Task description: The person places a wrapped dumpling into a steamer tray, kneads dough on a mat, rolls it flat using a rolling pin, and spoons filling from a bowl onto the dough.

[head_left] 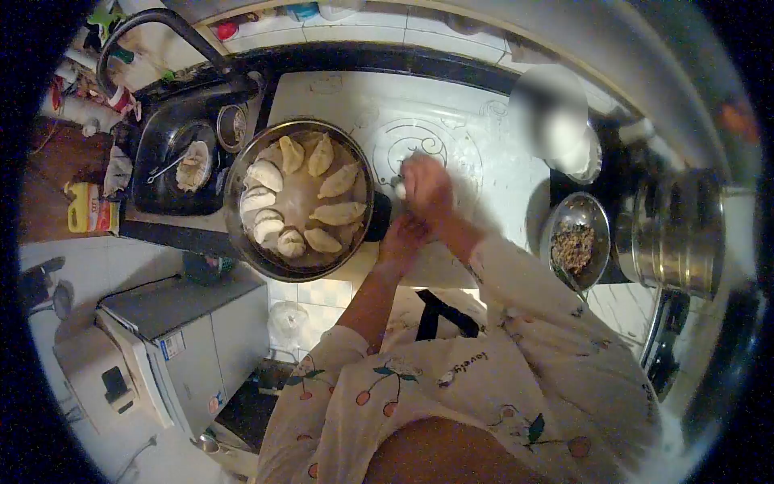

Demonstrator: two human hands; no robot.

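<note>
My right hand [427, 187] is over the white floury board [322, 93], its fingers curled and smeared by motion. Beside its fingertips lies a small white piece [400, 190] that looks like dough. My left hand [405, 237] is just below, close against my right wrist, and its fingers are mostly hidden. To the left of both hands stands a wide round pan [364, 165] with a black handle [379, 218] pointing towards them. Several shaped dumplings [336, 213] stand around in a ring inside the pan.
Right of the board are a metal bowl of chopped filling [574, 244] and a pale bowl [588, 157], partly blurred. Farther right stands a large metal steamer pot [677, 234]. On the left are a black sink [153, 194], its tap [173, 18] and a yellow bottle [79, 208].
</note>
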